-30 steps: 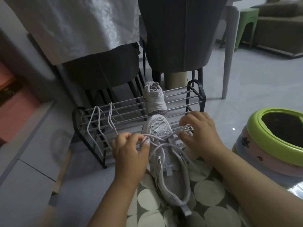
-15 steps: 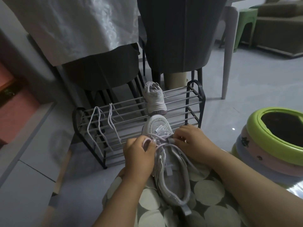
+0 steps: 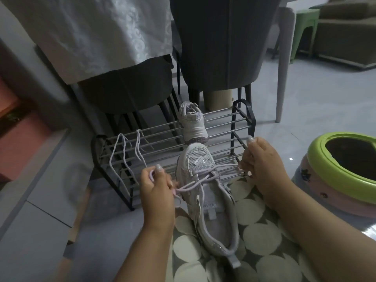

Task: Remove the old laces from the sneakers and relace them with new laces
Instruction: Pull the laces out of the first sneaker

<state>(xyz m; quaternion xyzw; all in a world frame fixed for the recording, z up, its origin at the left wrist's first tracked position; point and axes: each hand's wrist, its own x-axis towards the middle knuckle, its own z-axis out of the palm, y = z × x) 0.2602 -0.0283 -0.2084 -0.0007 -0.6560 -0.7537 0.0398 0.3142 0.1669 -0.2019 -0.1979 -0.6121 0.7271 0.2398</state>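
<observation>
A pale grey sneaker (image 3: pixel 211 216) lies on my lap, toe pointing away, on spotted cloth. A lilac lace (image 3: pixel 205 177) crosses its lowest eyelets near the toe. My left hand (image 3: pixel 157 190) pinches the lace's left end, pulled out to the left of the shoe. My right hand (image 3: pixel 262 165) pinches the right end, drawn out to the right. The second sneaker (image 3: pixel 193 124) stands on the black metal shoe rack (image 3: pixel 243 127) just beyond. Two loose laces (image 3: pixel 130 151) hang over the rack's left bars.
Two dark chairs (image 3: pixel 219 43) and a table with a pale cloth (image 3: pixel 97 31) stand behind the rack. A green-rimmed round tub (image 3: pixel 329 171) sits at my right. A white table leg (image 3: pixel 283 64) and a green stool (image 3: pixel 305 29) stand farther back.
Both hands were close together at the shoe's eyelets; now they have moved apart, pulling the two lace ends out sideways to left and right.
</observation>
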